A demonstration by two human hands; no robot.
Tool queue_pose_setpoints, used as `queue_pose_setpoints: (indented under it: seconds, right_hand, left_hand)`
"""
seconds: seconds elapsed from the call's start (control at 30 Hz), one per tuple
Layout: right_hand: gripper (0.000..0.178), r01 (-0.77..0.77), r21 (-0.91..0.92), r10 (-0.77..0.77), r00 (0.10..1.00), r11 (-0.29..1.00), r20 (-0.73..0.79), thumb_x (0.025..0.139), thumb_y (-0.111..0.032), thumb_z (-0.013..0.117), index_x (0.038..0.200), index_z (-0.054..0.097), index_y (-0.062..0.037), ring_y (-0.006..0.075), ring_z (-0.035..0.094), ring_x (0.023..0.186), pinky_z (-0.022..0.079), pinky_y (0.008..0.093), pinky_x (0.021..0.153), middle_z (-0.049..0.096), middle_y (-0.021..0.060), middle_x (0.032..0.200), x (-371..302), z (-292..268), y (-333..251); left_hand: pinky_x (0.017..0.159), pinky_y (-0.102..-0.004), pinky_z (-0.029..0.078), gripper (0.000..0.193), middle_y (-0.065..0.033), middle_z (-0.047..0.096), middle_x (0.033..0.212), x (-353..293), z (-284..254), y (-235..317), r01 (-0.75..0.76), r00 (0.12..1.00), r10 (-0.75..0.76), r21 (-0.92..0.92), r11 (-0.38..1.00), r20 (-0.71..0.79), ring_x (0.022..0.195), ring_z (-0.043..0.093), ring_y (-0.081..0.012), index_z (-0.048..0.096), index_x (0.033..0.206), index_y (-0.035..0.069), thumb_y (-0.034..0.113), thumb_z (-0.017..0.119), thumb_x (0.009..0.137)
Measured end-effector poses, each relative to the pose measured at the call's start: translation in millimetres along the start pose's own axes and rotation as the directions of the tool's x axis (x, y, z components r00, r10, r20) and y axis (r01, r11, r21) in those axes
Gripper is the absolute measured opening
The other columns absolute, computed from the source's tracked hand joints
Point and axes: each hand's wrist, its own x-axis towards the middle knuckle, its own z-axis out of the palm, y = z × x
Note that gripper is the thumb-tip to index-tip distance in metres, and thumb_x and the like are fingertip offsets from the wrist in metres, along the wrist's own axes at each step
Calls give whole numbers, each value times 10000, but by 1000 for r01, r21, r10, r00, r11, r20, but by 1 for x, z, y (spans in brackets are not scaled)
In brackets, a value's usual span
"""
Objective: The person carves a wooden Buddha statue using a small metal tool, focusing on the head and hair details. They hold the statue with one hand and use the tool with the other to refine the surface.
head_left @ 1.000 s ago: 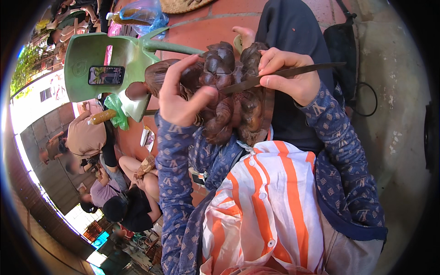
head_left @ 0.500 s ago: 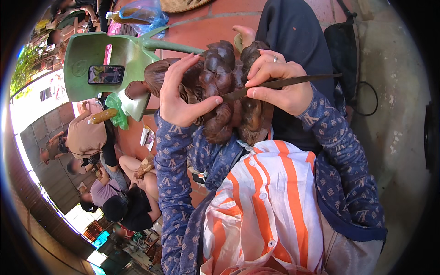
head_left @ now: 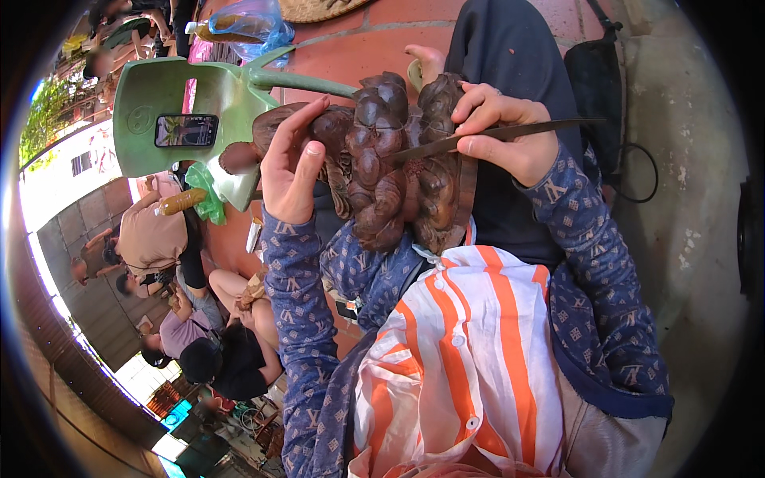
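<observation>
A dark brown wood carving (head_left: 378,143) with rounded, bulging shapes lies across my lap. My right hand (head_left: 522,135) pinches a long, thin, dark file (head_left: 498,133) between thumb and fingers. The file slants over the carving's right part, its left tip against the middle bulges. At the carving's left side is my left hand (head_left: 291,179), thumb and fingers apart and holding nothing. Its fingers lie beside the carved left end; whether they touch it I cannot tell.
A green plastic chair (head_left: 131,99) stands at the left with a phone (head_left: 186,131) on it. Nearby are a bottle in a blue bag (head_left: 271,28) and another bottle (head_left: 182,201) by a green bag. Several people sit further left. A black bag (head_left: 594,80) lies at the right.
My left hand has let go of the file's tip and drawn back to the left, its thumb lifted. My right hand has shifted slightly right with the file.
</observation>
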Motion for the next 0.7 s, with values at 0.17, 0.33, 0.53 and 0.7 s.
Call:
queue_pose_setpoints:
  seconds: [0.17, 0.33, 0.53, 0.7]
  right_hand:
    - [94, 40, -193, -26, 997, 980, 75, 807, -134, 777, 835, 716, -68, 199, 645, 982, 290, 467, 1125, 673, 35, 910, 2, 7, -7]
    - [70, 74, -235, -43, 990, 969, 134, 778, -85, 777, 806, 716, -69, 174, 658, 936, 279, 484, 1137, 704, 40, 864, 11, 9, -16]
    - [85, 47, -208, 2, 973, 977, 230, 778, -88, 786, 818, 727, -43, 189, 652, 868, 392, 386, 1014, 691, 51, 873, 28, 6, -24]
    - [92, 81, -207, -10, 946, 975, 324, 776, -89, 785, 831, 728, -44, 198, 647, 855, 403, 368, 889, 687, 63, 860, 40, 4, -25]
  left_hand:
    - [1119, -374, 337, 647, -179, 479, 1421, -4, -4, -10, -42, 998, 42, -13, 999, 47, 1313, 464, -248, 459, 1375, -74, 136, 758, 840]
    - [1106, -361, 351, 827, -144, 498, 1401, -1, -1, -5, -78, 992, 61, 165, 983, 107, 1298, 477, -233, 486, 1365, -35, 183, 888, 677]
    - [1107, -359, 364, 940, -126, 502, 1386, 3, -3, 3, -142, 982, 70, 446, 884, 174, 1273, 496, -226, 454, 1402, -34, 189, 925, 620]
    - [1095, -373, 377, 905, -143, 519, 1372, 2, -2, 2, -151, 984, 89, 458, 876, 153, 1273, 503, -252, 494, 1370, -19, 193, 916, 599]
